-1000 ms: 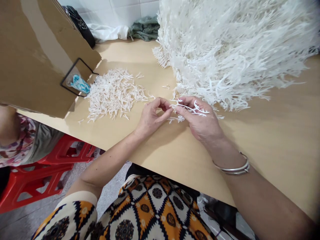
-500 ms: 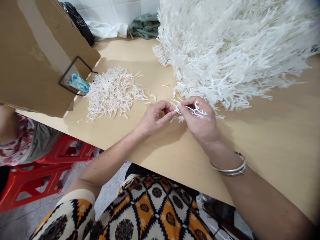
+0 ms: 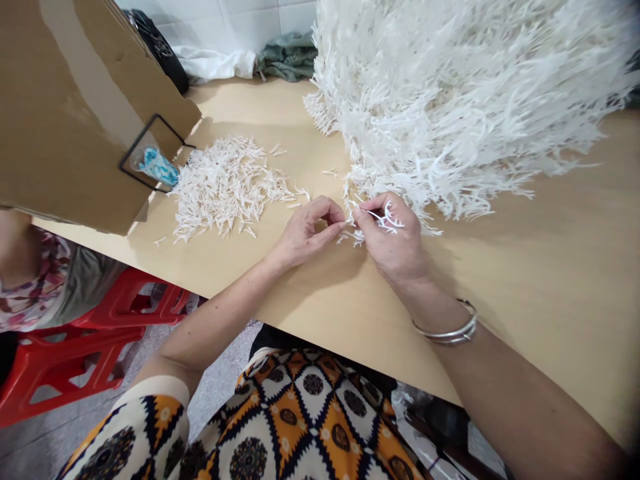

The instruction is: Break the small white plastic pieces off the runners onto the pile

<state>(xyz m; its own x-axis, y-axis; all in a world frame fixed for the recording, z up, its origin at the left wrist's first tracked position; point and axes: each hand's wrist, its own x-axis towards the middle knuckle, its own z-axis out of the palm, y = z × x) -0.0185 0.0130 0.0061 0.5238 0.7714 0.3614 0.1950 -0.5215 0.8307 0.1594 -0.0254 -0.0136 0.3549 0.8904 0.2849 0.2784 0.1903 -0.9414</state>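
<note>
My right hand (image 3: 395, 243) pinches a white branched plastic sprig (image 3: 388, 219) between thumb and forefinger, its forked tips lying across the fingers. Close by on the left, my left hand (image 3: 311, 230) has thumb and forefinger pressed together near the sprig's other end. Whatever lies between those fingertips is too small to make out. Below and between the hands are a few loose white bits (image 3: 358, 237) on the table. Just behind my right hand rises a large heap of white branched sprigs (image 3: 450, 113).
Short white pieces form a low pile (image 3: 225, 190) to the left. A cardboard box (image 3: 75, 120), a black wire frame (image 3: 156, 119) and a clear cup with blue contents (image 3: 157, 165) stand beside it. Cloths (image 3: 287, 57) lie along the wall. Another person's arm (image 3: 17, 247) shows near red stools (image 3: 75, 360).
My right hand, still pinching the sprig, has shifted slightly left. My left hand has drawn back a little to the left, widening the gap between the fingertips.
</note>
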